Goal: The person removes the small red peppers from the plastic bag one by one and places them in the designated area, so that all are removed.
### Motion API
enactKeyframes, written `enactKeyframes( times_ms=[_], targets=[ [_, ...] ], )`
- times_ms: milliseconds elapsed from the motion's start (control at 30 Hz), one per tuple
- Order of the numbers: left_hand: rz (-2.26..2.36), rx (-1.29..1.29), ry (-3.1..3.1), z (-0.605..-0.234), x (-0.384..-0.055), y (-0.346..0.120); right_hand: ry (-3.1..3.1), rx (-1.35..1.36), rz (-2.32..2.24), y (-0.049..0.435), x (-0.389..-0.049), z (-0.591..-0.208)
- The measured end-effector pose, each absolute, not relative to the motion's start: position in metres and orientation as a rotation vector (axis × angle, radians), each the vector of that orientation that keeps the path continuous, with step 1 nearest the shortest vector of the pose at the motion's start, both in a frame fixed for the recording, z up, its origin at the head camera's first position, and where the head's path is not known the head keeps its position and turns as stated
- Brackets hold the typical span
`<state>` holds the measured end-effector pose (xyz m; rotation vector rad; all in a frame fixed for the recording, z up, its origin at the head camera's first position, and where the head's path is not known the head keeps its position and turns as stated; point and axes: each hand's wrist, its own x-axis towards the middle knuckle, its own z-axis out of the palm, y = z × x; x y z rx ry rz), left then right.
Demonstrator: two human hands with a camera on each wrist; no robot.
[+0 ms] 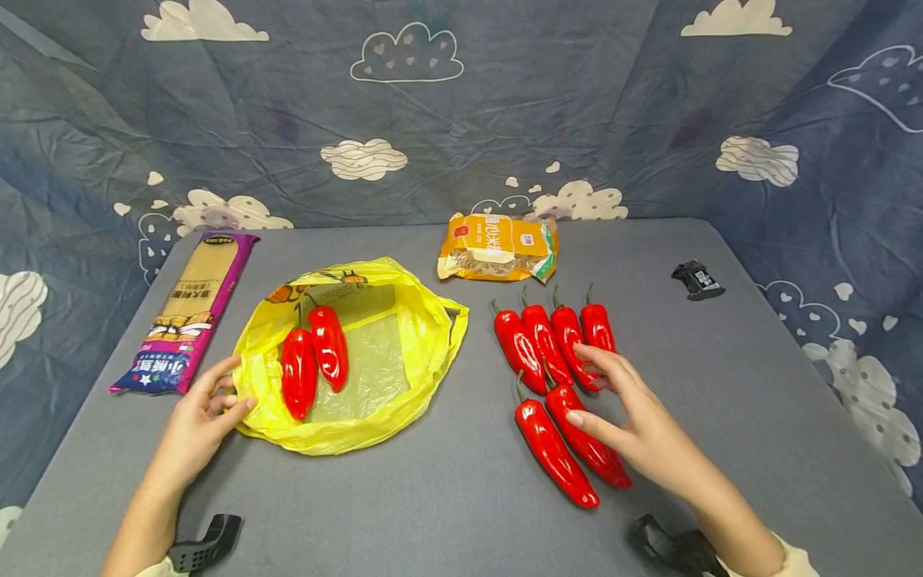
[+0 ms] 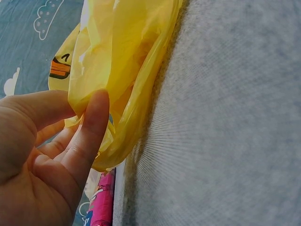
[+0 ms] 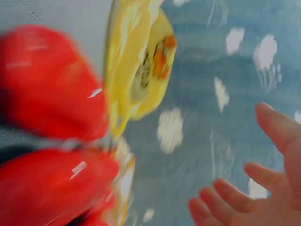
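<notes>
A yellow plastic bag (image 1: 436, 353) lies with its mouth spread wide, and two red chili peppers (image 1: 299, 375) rest inside it. My left hand (image 1: 198, 425) pinches the bag's left rim between thumb and fingers; the left wrist view shows the yellow film (image 2: 117, 61) caught there. On the right, several glossy red peppers with green stems lie in two rows, among them a front pepper (image 1: 555, 453). Over them hovers my right hand (image 1: 642, 417), thumb and fingers spread apart, holding nothing. In the right wrist view the peppers (image 3: 51, 84) look blurred beside the open palm (image 3: 268, 193).
A purple-edged pasta packet (image 1: 187, 312) lies left of the bag. An orange food packet (image 1: 497, 247) sits at the back centre, behind the peppers. Toward the right edge of the grey table (image 1: 404, 513) is a small black wrapped item (image 1: 698, 280). Cloud-patterned cloth (image 1: 505, 104) hangs behind.
</notes>
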<state>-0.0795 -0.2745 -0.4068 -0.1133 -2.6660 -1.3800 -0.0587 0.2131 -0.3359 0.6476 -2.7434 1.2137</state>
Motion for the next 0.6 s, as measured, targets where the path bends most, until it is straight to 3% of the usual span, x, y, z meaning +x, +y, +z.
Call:
enactKeyframes(
  times_ms=[300, 600],
  targets=[
    [-1.379, -0.117, -2.657, -0.407, -0.079, -0.274, -2.474, 0.999, 1.491, 0.138, -0.101, -0.307],
    [-1.404, -0.117, -2.650, -0.410, -0.081, -0.276, -2.511, 1.192, 1.618, 0.051, -0.142, -0.336]
  ],
)
